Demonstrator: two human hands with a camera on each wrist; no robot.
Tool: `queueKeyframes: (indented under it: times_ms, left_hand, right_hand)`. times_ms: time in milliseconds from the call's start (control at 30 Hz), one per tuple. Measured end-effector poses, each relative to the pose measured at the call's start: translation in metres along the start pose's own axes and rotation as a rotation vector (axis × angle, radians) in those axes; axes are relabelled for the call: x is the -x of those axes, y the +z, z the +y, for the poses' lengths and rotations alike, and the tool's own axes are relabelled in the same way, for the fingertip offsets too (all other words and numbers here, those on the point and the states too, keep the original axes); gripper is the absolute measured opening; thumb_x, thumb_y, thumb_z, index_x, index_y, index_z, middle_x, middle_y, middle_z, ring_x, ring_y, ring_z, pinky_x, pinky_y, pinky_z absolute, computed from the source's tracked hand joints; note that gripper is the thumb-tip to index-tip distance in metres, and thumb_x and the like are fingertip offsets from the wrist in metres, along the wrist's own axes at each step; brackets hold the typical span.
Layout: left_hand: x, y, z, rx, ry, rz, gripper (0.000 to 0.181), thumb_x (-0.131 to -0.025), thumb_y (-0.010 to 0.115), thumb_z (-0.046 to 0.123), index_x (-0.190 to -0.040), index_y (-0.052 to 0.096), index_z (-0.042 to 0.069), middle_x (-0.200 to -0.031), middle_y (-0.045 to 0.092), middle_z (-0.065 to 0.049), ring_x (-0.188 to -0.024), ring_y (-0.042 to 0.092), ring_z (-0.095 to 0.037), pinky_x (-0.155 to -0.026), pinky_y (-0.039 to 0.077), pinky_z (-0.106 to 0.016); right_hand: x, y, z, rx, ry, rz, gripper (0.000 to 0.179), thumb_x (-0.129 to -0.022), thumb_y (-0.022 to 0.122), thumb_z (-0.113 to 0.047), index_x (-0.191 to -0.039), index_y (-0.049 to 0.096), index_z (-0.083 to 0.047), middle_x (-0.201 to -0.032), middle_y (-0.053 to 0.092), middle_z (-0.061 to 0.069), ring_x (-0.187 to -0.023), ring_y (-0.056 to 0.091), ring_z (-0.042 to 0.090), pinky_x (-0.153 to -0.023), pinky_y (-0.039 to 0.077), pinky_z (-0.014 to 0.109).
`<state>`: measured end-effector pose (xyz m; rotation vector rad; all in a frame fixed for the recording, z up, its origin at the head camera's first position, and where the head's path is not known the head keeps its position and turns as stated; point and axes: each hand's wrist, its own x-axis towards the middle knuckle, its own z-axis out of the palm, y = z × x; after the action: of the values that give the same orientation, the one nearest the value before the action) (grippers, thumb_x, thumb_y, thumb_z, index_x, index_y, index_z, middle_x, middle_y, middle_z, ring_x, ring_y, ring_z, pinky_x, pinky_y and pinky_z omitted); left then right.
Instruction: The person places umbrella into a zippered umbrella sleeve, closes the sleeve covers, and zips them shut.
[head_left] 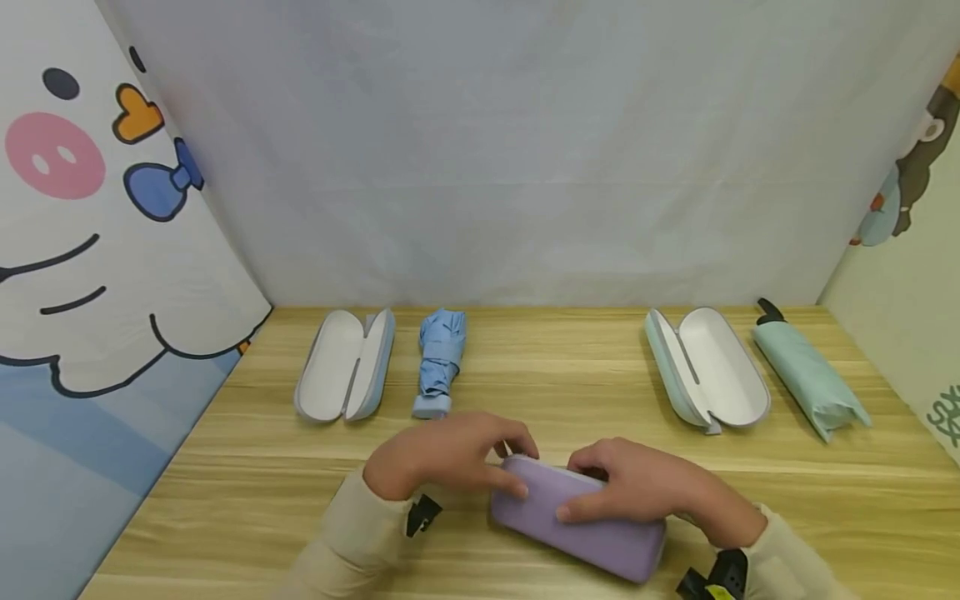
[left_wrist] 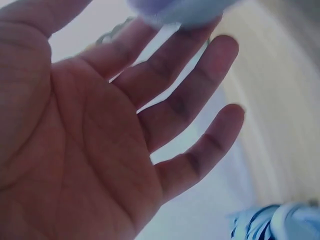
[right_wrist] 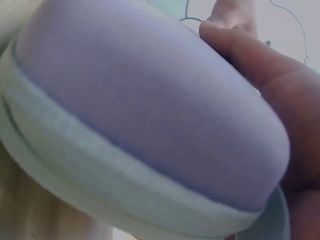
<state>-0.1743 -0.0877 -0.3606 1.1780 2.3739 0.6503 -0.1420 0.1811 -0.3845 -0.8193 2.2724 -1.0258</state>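
Umbrellas (head_left: pixel 441 354) (head_left: pixel 808 371) lie beside two opened cases (head_left: pixel 324 367) (head_left: pixel 723 367), while our hands (head_left: pixel 461 454) (head_left: pixel 645 483) both pinch a purple case (head_left: pixel 585 537) that looks closed, seemingly the one not yet opened.

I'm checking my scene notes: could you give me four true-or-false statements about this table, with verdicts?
1. The left hand and right hand both touch the purple case. True.
2. Nothing lies to the right of the right open case. False: the green umbrella lies there.
3. The blue umbrella lies between the left open case and the right open case. True.
4. The left open case has a purple lining. False: its lining is white.
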Motion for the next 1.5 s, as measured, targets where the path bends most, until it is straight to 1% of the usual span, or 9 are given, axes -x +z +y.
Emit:
queueKeyframes:
  times_ms: [133, 233, 400, 667, 800, 1000, 1233, 1367, 1500]
  left_hand:
    - [0.009, -0.01, -0.004, 0.027, 0.057, 0.005, 0.029, -0.104, 0.06, 0.008, -0.131, 0.068, 0.014, -0.127, 0.068, 0.003, -0.113, 0.064, -0.011, -0.097, 0.051, -0.031]
    - [0.01, -0.012, -0.006, 0.022, 0.106, 0.044, 0.032, -0.105, 0.053, 0.001, -0.13, 0.069, 0.011, -0.127, 0.069, 0.001, -0.115, 0.063, -0.009, -0.098, 0.051, -0.031]
    - [0.005, -0.011, -0.008, 0.001, 0.153, 0.111, 0.021, -0.105, 0.061, 0.01, -0.119, 0.076, 0.014, -0.117, 0.073, 0.005, -0.109, 0.064, -0.004, -0.095, 0.054, -0.033]
    - [0.004, -0.013, -0.008, 0.031, 0.227, 0.126, 0.018, -0.101, 0.067, 0.011, -0.114, 0.08, 0.015, -0.11, 0.074, 0.009, -0.105, 0.064, 0.0, -0.092, 0.052, -0.025]
    - [0.004, -0.013, -0.005, -0.001, 0.222, 0.154, 0.016, -0.102, 0.067, 0.011, -0.111, 0.08, 0.015, -0.107, 0.074, 0.01, -0.102, 0.064, 0.001, -0.092, 0.052, -0.025]
    - [0.001, -0.011, -0.001, -0.091, 0.199, 0.247, 0.009, -0.1, 0.071, 0.017, -0.102, 0.08, 0.018, -0.101, 0.072, 0.01, -0.097, 0.067, -0.006, -0.089, 0.052, -0.023]
    - [0.001, -0.012, -0.005, -0.171, 0.251, 0.329, 0.007, -0.1, 0.072, 0.017, -0.1, 0.079, 0.017, -0.101, 0.07, 0.008, -0.095, 0.067, -0.008, -0.086, 0.052, -0.023]
    - [0.001, -0.013, -0.006, -0.199, 0.276, 0.361, 0.006, -0.099, 0.073, 0.017, -0.099, 0.079, 0.016, -0.101, 0.07, 0.007, -0.094, 0.068, -0.01, -0.085, 0.053, -0.023]
    - [0.002, -0.014, -0.007, -0.216, 0.28, 0.397, 0.005, -0.098, 0.075, 0.018, -0.098, 0.079, 0.017, -0.1, 0.069, 0.008, -0.092, 0.065, -0.005, -0.083, 0.052, -0.022]
  right_hand:
    - [0.004, -0.007, 0.001, -0.066, -0.009, -0.013, 0.02, -0.095, 0.075, -0.038, -0.095, 0.071, -0.018, -0.08, 0.066, -0.005, -0.066, 0.063, 0.011, -0.059, 0.052, 0.029]
    - [0.005, -0.01, 0.001, -0.092, -0.037, -0.025, 0.019, -0.096, 0.074, -0.035, -0.094, 0.071, -0.017, -0.079, 0.066, -0.005, -0.065, 0.062, 0.011, -0.058, 0.052, 0.028]
    - [0.005, -0.012, 0.003, -0.113, -0.064, -0.064, 0.017, -0.098, 0.072, -0.034, -0.094, 0.071, -0.018, -0.078, 0.066, -0.006, -0.063, 0.062, 0.008, -0.057, 0.052, 0.026]
    - [0.006, -0.015, 0.006, -0.191, -0.112, -0.148, 0.014, -0.1, 0.069, -0.027, -0.097, 0.071, -0.014, -0.081, 0.068, -0.004, -0.065, 0.063, 0.007, -0.059, 0.052, 0.024]
    - [0.007, -0.016, 0.005, -0.222, -0.124, -0.167, 0.011, -0.101, 0.069, -0.024, -0.099, 0.072, -0.014, -0.083, 0.07, -0.002, -0.066, 0.065, 0.008, -0.061, 0.053, 0.024]
    - [0.007, -0.017, 0.005, -0.237, -0.125, -0.16, 0.011, -0.101, 0.068, -0.023, -0.099, 0.072, -0.013, -0.084, 0.07, -0.001, -0.067, 0.066, 0.01, -0.06, 0.054, 0.025]
    - [0.009, -0.022, 0.004, -0.257, -0.073, -0.114, 0.014, -0.101, 0.068, -0.024, -0.103, 0.073, -0.012, -0.085, 0.074, 0.005, -0.066, 0.072, 0.02, -0.058, 0.058, 0.033]
    - [0.011, -0.026, 0.005, -0.279, -0.061, -0.102, 0.015, -0.101, 0.067, -0.023, -0.102, 0.074, -0.01, -0.084, 0.074, 0.007, -0.066, 0.071, 0.021, -0.057, 0.058, 0.033]
    - [0.013, -0.03, 0.007, -0.294, -0.053, -0.094, 0.016, -0.102, 0.065, -0.022, -0.103, 0.074, -0.009, -0.084, 0.074, 0.008, -0.066, 0.071, 0.02, -0.057, 0.058, 0.032]
